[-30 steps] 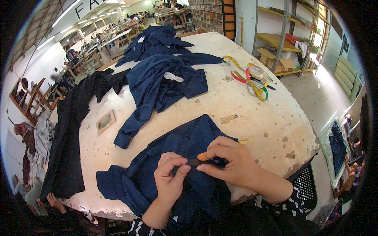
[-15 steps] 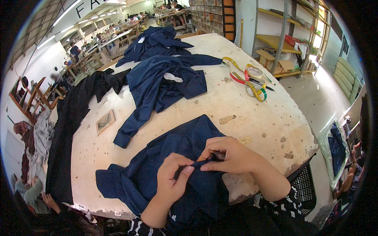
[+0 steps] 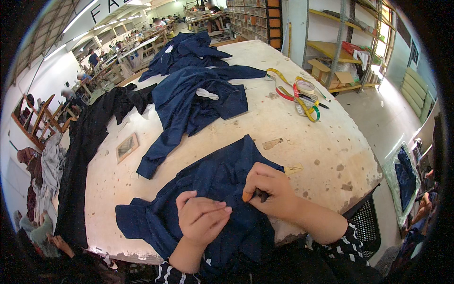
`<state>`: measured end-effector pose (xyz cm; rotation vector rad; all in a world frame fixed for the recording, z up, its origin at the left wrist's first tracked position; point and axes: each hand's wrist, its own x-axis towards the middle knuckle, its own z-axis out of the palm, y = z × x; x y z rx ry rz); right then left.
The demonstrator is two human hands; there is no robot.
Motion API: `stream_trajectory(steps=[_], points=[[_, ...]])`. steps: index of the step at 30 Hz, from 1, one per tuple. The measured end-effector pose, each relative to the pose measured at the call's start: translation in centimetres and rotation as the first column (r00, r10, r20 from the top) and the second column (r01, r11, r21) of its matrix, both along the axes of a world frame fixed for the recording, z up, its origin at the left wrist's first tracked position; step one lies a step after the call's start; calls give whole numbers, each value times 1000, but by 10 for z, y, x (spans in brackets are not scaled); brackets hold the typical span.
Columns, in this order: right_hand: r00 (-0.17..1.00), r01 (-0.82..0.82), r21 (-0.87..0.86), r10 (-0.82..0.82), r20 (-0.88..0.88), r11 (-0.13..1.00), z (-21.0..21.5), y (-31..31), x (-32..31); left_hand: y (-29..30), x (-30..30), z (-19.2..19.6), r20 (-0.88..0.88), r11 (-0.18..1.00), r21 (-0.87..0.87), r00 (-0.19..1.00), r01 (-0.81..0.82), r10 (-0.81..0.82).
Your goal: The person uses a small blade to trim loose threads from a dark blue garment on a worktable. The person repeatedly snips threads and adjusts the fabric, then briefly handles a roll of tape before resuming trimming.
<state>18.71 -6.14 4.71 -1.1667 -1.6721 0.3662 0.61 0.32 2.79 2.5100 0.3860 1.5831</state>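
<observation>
A navy blue garment [image 3: 208, 175] lies spread over the near edge of the table and hangs toward my lap. Above its middle, my left hand [image 3: 201, 220] is open, fingers loosely stretched and the thumb apart, with nothing in it. To its right, my right hand [image 3: 272, 191] is closed around a small dark tool [image 3: 259, 194]. Most of that tool is hidden in the fist, so its kind does not show. An orange patch shows at the tip of the index finger. Neither hand visibly grips the cloth.
More navy garments [image 3: 189, 99] lie farther back, with black cloth [image 3: 85, 156] along the left edge. A yellow-and-red measuring tape [image 3: 286, 94], a tape roll [image 3: 305, 86] and a pen [image 3: 314, 101] lie at the right. A small framed rectangle [image 3: 127, 147] is at left. Another person's hand [image 3: 63, 245] touches the black cloth.
Both hands have let go of the pinched fold of navy cloth and moved apart. My left fingers have opened; the right hand has turned, still closed around the dark tool.
</observation>
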Motion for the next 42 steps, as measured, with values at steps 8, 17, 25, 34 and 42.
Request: stream_trajectory(steps=[8,17,25,34,42], points=[[998,-20,177,31,-60,984,-5,-1,-3,-5,-6,-4,7,997,81,1000,5,-6],[997,76,120,-76,1,990,-9,0,-7,0,8,3,40,988,-67,989,-141,143],[980,142,78,-151,128,987,-16,6,-16,2,6,-7,-101,875,-485,993,3,-60],[868,-47,-232,-75,-491,971,-5,12,-1,8,8,-20,356,338,-864,927,374,-115],[924,-115,-468,-78,-374,876,-5,13,-2,3,10,-14,-10,788,-609,992,92,-123]])
